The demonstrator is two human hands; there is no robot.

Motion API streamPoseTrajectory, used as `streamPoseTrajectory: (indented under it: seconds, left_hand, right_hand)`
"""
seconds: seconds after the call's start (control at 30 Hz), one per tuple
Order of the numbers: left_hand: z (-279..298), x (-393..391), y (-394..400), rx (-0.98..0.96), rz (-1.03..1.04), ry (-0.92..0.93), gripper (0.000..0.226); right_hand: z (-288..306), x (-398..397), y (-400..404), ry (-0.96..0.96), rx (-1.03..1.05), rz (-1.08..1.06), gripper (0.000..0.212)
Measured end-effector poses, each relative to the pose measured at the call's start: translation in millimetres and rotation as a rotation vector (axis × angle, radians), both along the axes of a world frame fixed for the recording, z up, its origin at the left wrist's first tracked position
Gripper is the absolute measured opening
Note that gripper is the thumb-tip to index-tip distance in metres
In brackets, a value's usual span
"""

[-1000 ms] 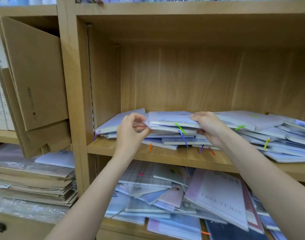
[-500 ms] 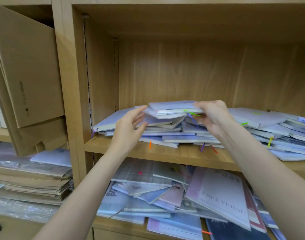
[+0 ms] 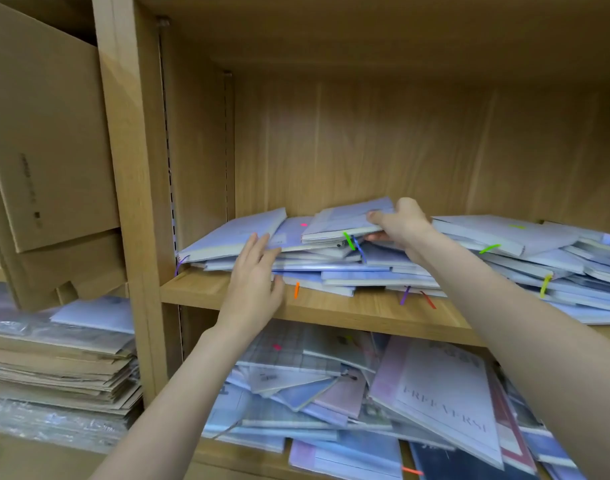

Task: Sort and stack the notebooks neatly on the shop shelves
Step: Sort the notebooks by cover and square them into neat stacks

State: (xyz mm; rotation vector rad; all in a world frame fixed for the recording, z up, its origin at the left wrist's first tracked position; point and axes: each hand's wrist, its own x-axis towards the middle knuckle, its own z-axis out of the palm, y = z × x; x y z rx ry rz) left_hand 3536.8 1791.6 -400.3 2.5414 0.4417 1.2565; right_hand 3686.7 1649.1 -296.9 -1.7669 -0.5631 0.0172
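Note:
A loose heap of pale blue notebooks (image 3: 348, 271) with coloured ribbon markers lies on the middle wooden shelf (image 3: 331, 308). My right hand (image 3: 402, 225) grips the right end of the top notebook (image 3: 345, 220), which is tilted up at the back. My left hand (image 3: 255, 271) is open with fingers spread, its fingertips against the front edge of the left notebook (image 3: 227, 237). More notebooks (image 3: 539, 258) spread untidily to the right along the same shelf.
The shelf below holds a jumble of notebooks (image 3: 348, 393), one large with a pale pink cover (image 3: 445, 400). Left of the upright divider (image 3: 130, 202) lean cardboard sheets (image 3: 44, 133) above stacked flat packs (image 3: 57, 372).
My right hand has lifted the top notebook higher and pushed it further back. My left hand has let go, opened, and dropped to the front of the left pile.

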Motion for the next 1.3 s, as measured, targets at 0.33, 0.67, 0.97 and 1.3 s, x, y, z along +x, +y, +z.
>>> streamPoseTrajectory:
  seconds: [0.33, 0.67, 0.97, 1.3]
  left_hand:
    - [-12.4, -22.2, 5.5, -0.205, 0.062, -0.149, 0.055]
    - [-96.5, -45.6, -36.7, 0.053, -0.044, -0.121, 0.037]
    - [-187.3, -41.4, 1.6, -0.242, 0.087, 0.386, 0.049]
    - [-204.8, -30.8, 22.8, -0.325, 0.017, 0.37, 0.057]
  right_hand:
    - [-11.6, -11.5, 36.2, -0.305, -0.431, -0.062, 0.038]
    - [-102.1, -61.3, -69.6, -0.722, -0.067, 0.04, 0.022]
    - [-242.6, -24.2, -47.9, -0.523, -0.652, 0.236, 0.036]
    - [-269.0, -18.6, 62.6, -0.83, -1.048, 0.322, 0.057]
